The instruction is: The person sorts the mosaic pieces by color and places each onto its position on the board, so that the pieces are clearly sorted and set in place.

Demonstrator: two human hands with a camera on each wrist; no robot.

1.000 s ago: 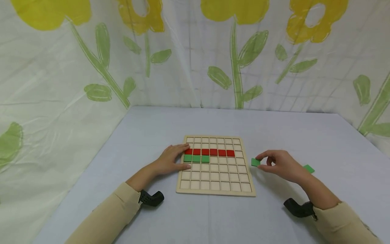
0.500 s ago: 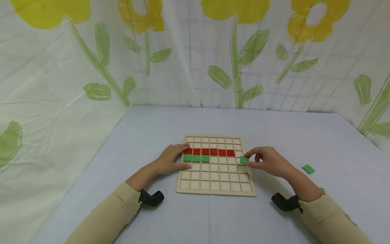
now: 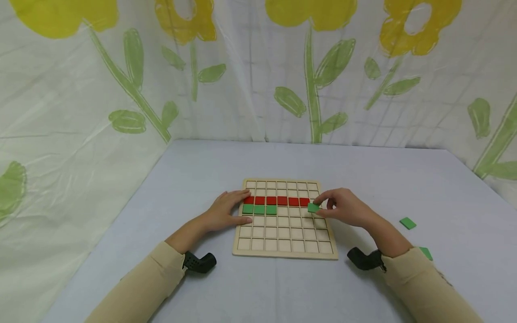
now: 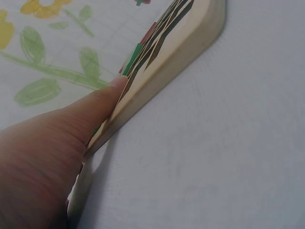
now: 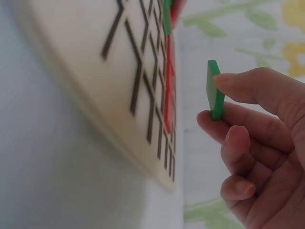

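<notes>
A wooden grid board (image 3: 285, 256) lies flat on the table. It bears a row of red square tiles (image 3: 271, 200), and just below them three green tiles (image 3: 260, 209) fill the left end of another row. My left hand (image 3: 224, 211) rests on the board's left edge with its fingers spread; in the left wrist view the thumb (image 4: 102, 102) lies along the rim. Between thumb and forefinger my right hand (image 3: 348, 207) pinches a green tile (image 5: 215, 90), held above the right side of the grid. The right wrist view shows this tile apart from the board.
Two loose green tiles lie to the right on the pale table (image 3: 226, 157), one (image 3: 408, 223) in full view and another (image 3: 426, 253) partly behind the right sleeve. A flower-printed curtain (image 3: 242, 89) hangs behind the table. Each wrist wears a black device (image 3: 200, 263).
The right hand has moved left with the green tile, from beside the board to over its right columns. The left hand has stayed on the board's edge.
</notes>
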